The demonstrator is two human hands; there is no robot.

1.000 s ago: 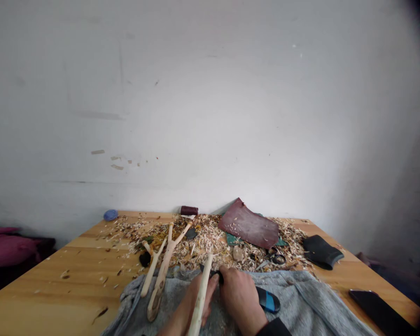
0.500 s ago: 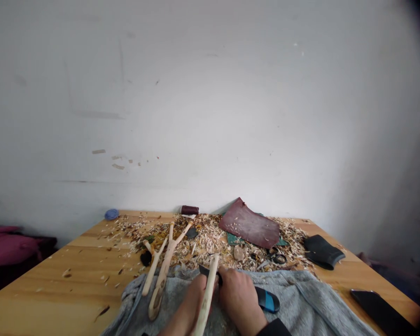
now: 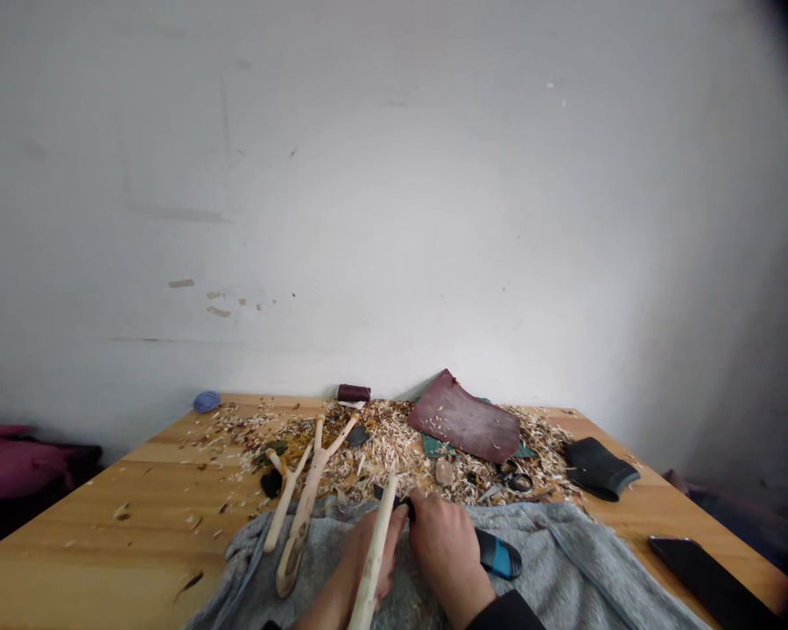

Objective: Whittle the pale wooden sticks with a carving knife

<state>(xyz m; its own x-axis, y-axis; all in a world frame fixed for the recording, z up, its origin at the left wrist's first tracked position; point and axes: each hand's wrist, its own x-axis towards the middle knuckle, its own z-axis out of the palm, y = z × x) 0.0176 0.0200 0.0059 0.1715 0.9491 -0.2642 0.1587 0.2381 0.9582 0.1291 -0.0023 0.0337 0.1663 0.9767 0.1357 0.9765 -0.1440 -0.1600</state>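
A pale, peeled stick (image 3: 376, 553) slants up in front of me over the grey cloth (image 3: 552, 560), gripped low by my closed left hand (image 3: 356, 547). My right hand (image 3: 443, 544) is wrapped round a knife (image 3: 499, 556); its black and blue handle end sticks out to the right. The dark blade lies across the stick near its upper end, partly hidden behind it. Both hands are close together, the left thumb by the blade's back. Left of them, a larger forked branch (image 3: 308, 499) and a smaller forked branch (image 3: 285, 503) rest partly on the cloth.
Wood shavings (image 3: 387, 442) cover the table's back. Among them lie maroon leather (image 3: 466, 418), scissors (image 3: 516, 483) and a thread spool (image 3: 355, 393). Black material (image 3: 601, 468) and a phone (image 3: 709, 577) lie right; a blue roundish item (image 3: 206, 402) sits back left. A wall (image 3: 394, 219) stands behind.
The stick's upper end has shifted slightly left and leans more. My left hand has turned a little, its thumb now beside the blade. The whole view has moved slightly.
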